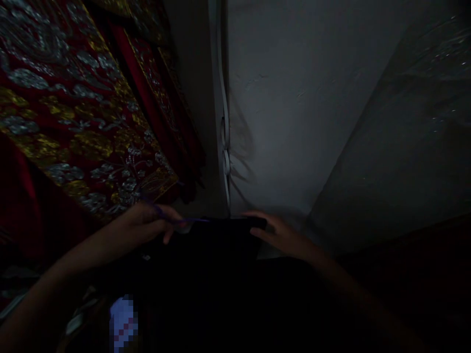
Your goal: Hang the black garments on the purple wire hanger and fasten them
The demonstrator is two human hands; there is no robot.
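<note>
In dim light, my left hand (152, 221) is closed around a thin purple strand (196, 220), which could be a cord or part of a wire hanger. One end of it sticks up past the knuckles, and the other runs right to the top of a black cloth (226, 230). That cloth hangs dark in front of me, and its lower outline is lost in shadow. On the right, my right hand (274, 230) grips the cloth's upper corner between thumb and fingers.
Red fabric with gold and silver embroidery (84, 122) hangs at the left. Ahead is a pale wall (287, 98) with a white cable (225, 108) running down it. A shiny grey surface (412, 147) slants at the right. A pixelated patch (124, 321) sits at the lower left.
</note>
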